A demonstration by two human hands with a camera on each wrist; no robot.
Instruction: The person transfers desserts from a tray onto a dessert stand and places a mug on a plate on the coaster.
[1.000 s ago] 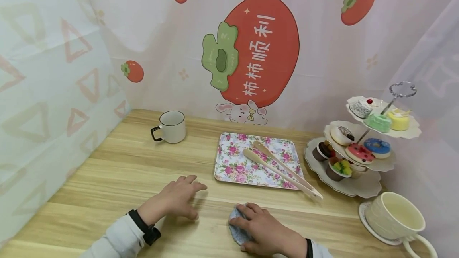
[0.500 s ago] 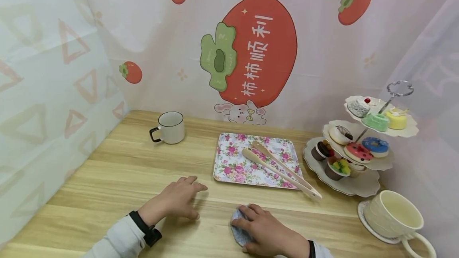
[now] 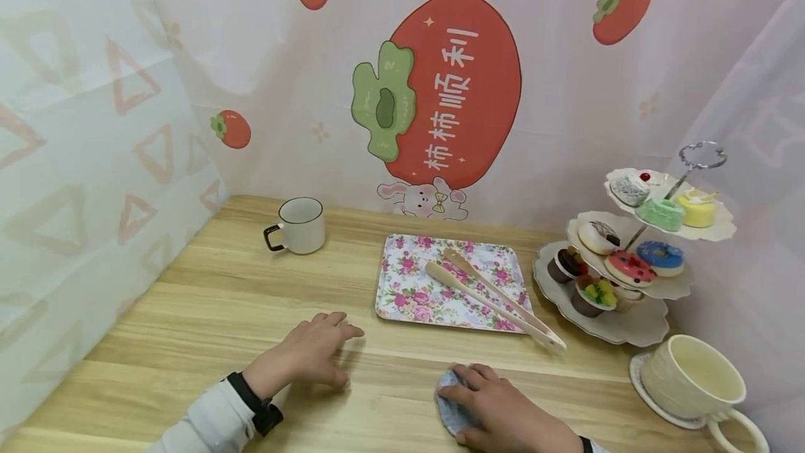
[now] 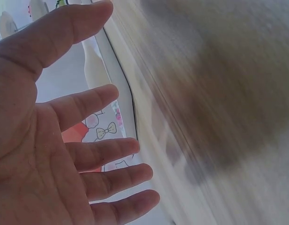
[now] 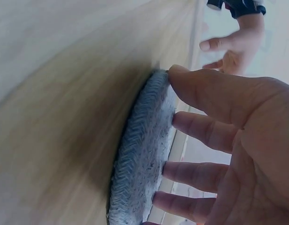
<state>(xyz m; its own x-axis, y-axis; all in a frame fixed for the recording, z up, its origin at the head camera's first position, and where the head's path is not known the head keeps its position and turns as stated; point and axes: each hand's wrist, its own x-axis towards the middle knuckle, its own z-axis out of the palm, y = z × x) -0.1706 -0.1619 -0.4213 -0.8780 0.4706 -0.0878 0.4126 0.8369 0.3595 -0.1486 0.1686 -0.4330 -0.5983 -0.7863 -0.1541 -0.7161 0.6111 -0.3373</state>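
Observation:
A round grey-blue coaster-like pad with a braided rim (image 5: 146, 150) lies flat on the wooden table. On it rests my right hand (image 3: 503, 411), its fingers spread and fairly straight. In the right wrist view the thumb touches one end of the pad and the other fingertips meet its upper face. To the left, my left hand (image 3: 308, 355) hovers low or rests at the tabletop with spread fingers and nothing in it. The left wrist view shows that bare palm (image 4: 36, 154). Beyond both hands lies a floral tray (image 3: 409, 292) bearing wooden tongs (image 3: 490, 303).
At the back left stands a white mug (image 3: 303, 228) with a black handle. A three-tier stand (image 3: 629, 327) of pretend cakes and donuts is at the right. In front of it a cream mug (image 3: 692, 383) sits on a round coaster (image 3: 638, 386).
My right hand and the round pad under it have slid to the right along the table, mostly in the last half second. The left hand has stayed in place.

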